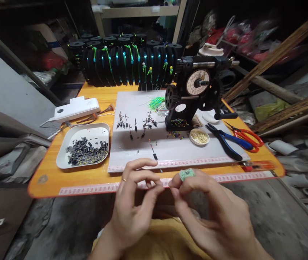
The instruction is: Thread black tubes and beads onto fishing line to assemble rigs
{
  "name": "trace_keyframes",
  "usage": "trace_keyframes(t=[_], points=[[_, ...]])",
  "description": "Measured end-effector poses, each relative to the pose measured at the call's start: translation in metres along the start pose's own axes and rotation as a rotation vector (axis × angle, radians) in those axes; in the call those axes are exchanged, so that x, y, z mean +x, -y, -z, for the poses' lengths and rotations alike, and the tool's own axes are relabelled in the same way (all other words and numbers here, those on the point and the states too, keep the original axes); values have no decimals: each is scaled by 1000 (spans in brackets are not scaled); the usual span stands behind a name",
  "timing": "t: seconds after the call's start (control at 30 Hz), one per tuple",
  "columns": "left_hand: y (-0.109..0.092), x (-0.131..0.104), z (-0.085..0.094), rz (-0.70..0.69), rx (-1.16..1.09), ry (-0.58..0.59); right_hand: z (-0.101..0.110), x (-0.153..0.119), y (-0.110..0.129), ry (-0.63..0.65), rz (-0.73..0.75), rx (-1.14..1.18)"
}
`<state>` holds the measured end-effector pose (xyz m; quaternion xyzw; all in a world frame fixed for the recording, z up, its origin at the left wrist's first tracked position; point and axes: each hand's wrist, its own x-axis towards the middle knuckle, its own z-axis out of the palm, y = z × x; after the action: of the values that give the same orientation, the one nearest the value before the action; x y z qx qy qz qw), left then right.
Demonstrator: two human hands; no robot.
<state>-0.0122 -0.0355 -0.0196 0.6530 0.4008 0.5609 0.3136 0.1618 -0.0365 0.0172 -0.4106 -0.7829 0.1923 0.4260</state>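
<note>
My left hand [139,198] is at the table's front edge, thumb and index or middle finger pinched together on something too small to make out. Close beside it on the right, my right hand [210,206] pinches too, its fingertips almost meeting the left ones; what lies between them is hidden. Green wrapping [187,174] covers one right finger, and a ring [124,179] is on the left hand. Just beyond the fingers, a small black part with a thin stem [155,156] lies on the grey board [175,151]. Several similar black parts [122,125] sit farther back.
A white tray [59,159] of small dark parts stands left, near a white power strip [76,109]. Black spools [129,68] and a geared machine [194,94] stand behind. Rightward are a dish of gold beads [199,137], blue-black pliers [225,141], red-handled scissors [251,139] and a cutter [259,165].
</note>
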Motion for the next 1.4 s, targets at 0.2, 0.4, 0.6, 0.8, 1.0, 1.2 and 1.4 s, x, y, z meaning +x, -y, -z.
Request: trace_keyframes(t=[0.2, 0.4, 0.6, 0.8, 1.0, 1.2, 1.4], points=[[5, 19, -5, -255, 155, 198, 22, 5, -1, 78, -35, 33], [-2, 39, 4, -400, 278, 178, 32, 22, -3, 106, 117, -194], [-2, 40, 12, -492, 248, 237, 33, 26, -4, 123, 97, -179], [-6, 33, 3, -256, -8, 148, 28, 19, -7, 146, -97, 90], [-14, 23, 6, 79, -72, 59, 2, 15, -5, -57, -271, 647], [-17, 23, 12, 131, -53, 41, 6, 14, -13, -45, 164, 203], [-21, 22, 14, 187, -33, 25, 21, 16, -26, 135, 456, -217]])
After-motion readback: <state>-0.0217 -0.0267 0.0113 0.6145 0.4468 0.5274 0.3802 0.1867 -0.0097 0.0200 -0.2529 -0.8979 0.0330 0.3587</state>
